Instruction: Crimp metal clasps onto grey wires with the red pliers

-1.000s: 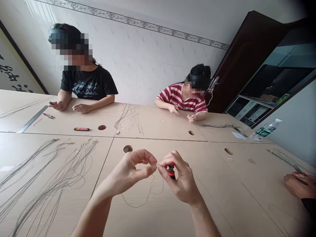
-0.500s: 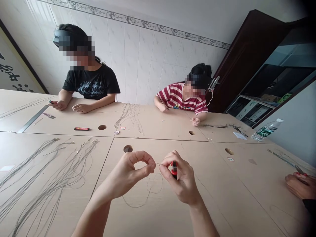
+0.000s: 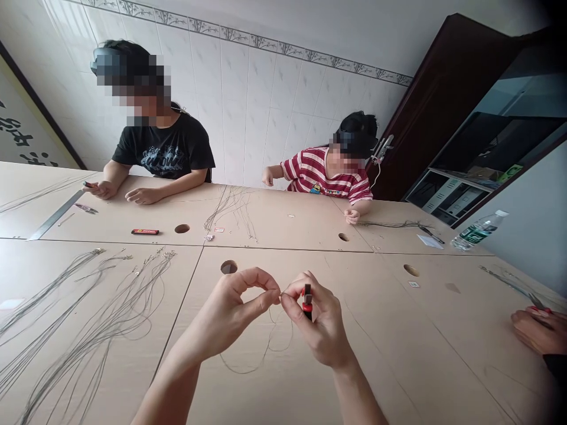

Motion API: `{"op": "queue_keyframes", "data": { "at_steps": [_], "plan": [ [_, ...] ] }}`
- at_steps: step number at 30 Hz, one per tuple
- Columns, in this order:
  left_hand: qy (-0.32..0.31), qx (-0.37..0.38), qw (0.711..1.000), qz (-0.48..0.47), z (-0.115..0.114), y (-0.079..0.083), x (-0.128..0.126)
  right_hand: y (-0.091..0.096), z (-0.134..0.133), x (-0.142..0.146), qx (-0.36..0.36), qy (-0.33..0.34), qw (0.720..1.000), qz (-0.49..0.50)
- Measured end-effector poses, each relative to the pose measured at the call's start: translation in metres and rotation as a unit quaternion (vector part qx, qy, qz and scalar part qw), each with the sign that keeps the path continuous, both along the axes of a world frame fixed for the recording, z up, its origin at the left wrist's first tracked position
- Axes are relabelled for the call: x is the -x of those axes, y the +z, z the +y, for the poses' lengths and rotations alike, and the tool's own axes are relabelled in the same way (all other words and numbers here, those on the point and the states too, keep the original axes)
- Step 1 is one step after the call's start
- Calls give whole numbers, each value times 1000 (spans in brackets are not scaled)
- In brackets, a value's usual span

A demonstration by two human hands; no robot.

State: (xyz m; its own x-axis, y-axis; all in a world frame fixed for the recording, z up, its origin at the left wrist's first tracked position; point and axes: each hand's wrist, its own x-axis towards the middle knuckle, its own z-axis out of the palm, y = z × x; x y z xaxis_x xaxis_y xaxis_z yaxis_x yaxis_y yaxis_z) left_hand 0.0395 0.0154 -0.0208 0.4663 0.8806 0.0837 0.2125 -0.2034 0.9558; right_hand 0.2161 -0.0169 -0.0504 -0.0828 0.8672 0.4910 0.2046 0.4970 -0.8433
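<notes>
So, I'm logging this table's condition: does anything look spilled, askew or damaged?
Nothing stands out as spilled or damaged. The bottle slants, but so does the dark cabinet, so probably that's the camera's angle. The thin strand below the left hand curls loosely.

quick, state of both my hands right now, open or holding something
Left hand: pinched closed; anything held is too small to tell.
Right hand: closed, holding red-and-black pliers.
</notes>
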Motion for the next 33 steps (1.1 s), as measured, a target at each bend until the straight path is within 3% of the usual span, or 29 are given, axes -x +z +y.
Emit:
{"op": "queue_keyframes", "data": {
  "at_steps": [7, 14, 19, 33],
  "plan": [
    [-14, -25, 999, 23, 0, 1, 0, 1, 1, -2, -53, -25, 995, -87],
    [-43, 42, 998, -22, 6, -3, 2, 0, 5, -7, -145, -33, 970, -190],
    [-56, 71, 993, -74, 6, 1, 3, -1, 5, -8, -109, -42, 984, -137],
    [-65, 56, 995, -45, 5, -1, 6, 4, 3, -8, -73, -42, 991, -106]
  ]
}}
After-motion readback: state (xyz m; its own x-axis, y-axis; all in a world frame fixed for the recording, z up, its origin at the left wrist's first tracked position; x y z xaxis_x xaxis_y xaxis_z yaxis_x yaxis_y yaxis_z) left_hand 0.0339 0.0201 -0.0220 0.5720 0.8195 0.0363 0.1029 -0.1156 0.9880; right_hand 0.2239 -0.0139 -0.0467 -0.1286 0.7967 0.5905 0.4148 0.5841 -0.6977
